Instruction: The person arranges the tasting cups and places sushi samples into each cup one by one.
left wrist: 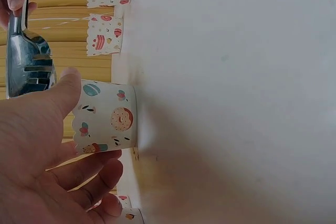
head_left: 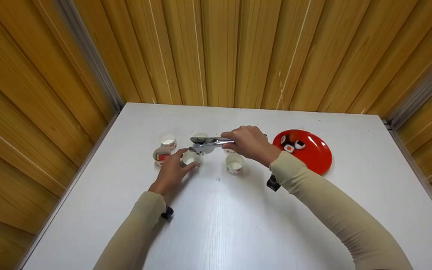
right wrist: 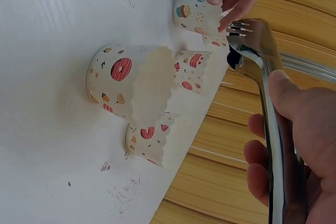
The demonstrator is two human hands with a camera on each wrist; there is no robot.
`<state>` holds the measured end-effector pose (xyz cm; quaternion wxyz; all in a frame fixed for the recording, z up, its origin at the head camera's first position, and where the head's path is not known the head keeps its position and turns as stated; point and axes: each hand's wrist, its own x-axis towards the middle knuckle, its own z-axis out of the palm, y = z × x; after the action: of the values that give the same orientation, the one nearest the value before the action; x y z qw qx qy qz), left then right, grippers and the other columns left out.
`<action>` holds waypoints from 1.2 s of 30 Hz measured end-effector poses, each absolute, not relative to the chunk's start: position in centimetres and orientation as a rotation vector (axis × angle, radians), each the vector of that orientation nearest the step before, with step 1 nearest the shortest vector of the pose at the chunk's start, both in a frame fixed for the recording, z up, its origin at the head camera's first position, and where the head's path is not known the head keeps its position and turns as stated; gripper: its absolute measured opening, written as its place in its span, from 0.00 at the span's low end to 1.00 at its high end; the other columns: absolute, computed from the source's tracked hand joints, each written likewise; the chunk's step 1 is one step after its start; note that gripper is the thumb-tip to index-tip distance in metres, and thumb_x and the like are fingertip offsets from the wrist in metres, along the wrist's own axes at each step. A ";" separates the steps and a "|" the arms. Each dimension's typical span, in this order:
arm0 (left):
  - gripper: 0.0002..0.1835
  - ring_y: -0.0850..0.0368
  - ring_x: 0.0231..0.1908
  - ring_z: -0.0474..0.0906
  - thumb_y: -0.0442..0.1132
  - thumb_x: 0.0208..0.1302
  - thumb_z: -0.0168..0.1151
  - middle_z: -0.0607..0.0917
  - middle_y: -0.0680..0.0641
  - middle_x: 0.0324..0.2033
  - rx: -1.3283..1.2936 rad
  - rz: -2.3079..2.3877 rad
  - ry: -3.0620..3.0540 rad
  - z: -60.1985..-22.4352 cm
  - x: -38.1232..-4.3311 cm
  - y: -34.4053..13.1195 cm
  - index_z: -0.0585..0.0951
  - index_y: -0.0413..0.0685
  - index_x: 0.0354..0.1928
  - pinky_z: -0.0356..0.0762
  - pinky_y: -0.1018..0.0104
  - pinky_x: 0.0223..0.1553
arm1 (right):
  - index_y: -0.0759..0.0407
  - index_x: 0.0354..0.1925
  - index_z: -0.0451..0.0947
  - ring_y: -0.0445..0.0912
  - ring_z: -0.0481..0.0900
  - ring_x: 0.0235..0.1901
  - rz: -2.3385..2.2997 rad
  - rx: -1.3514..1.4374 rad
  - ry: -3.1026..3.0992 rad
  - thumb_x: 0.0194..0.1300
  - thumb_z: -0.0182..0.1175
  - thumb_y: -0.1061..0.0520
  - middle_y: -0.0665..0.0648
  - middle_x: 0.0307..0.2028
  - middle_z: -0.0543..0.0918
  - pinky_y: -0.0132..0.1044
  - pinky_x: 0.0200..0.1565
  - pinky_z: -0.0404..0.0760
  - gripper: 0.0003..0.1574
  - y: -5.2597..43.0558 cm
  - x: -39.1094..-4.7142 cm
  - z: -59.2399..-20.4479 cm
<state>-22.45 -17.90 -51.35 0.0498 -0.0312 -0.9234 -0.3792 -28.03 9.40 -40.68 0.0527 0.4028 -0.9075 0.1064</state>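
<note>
With thumb on one side and fingers on the other, my left hand (head_left: 171, 170) holds a white paper baking cup (left wrist: 107, 116) printed with donuts and cupcakes, which stands upright on the table. My right hand (head_left: 251, 144) grips metal serving tongs (right wrist: 272, 103) by the handles. Their slotted, forked heads are over the held cup's rim in the head view, pointing left. I cannot tell whether anything is between the heads. Left of that cup, partly behind my left hand, another cup (head_left: 156, 154) has something red inside.
More paper cups stand about: one at back left (head_left: 168, 142), one behind the tongs (head_left: 201, 135), one at front right (head_left: 234, 165). A red plate (head_left: 319, 157) on the right bears several sushi pieces (head_left: 289, 149). Wood-patterned panels (head_left: 219, 56) rise behind the white table (head_left: 216, 225).
</note>
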 end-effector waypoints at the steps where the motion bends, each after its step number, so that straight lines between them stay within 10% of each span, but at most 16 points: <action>1: 0.36 0.51 0.46 0.76 0.50 0.62 0.76 0.84 0.41 0.59 -0.103 -1.152 -2.809 -51.3 -22.5 -17.9 0.76 0.40 0.67 0.75 0.52 0.57 | 0.48 0.45 0.85 0.45 0.75 0.25 0.323 1.226 -2.761 0.69 0.68 0.48 0.48 0.30 0.87 0.38 0.27 0.72 0.09 9.3 -28.0 -40.8; 15: 0.32 0.48 0.63 0.76 0.49 0.63 0.75 0.83 0.45 0.60 -0.099 -1.241 -2.812 -51.3 -22.2 -17.7 0.77 0.45 0.65 0.68 0.47 0.67 | 0.48 0.45 0.86 0.45 0.75 0.25 0.337 1.258 -2.742 0.69 0.68 0.46 0.48 0.30 0.87 0.38 0.28 0.72 0.10 8.3 -27.9 -42.0; 36: 0.35 0.52 0.39 0.75 0.49 0.60 0.77 0.87 0.46 0.51 -0.099 -1.212 -2.809 -51.3 -22.5 -17.3 0.77 0.41 0.65 0.70 0.58 0.44 | 0.50 0.44 0.84 0.43 0.74 0.25 0.372 1.293 -2.696 0.69 0.69 0.45 0.48 0.31 0.86 0.37 0.27 0.70 0.12 8.4 -27.6 -43.0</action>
<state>-22.49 -17.31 -51.27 0.0404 -0.0323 -0.9169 -0.3957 -27.63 8.41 -42.97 0.0642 0.4281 -0.8930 0.1233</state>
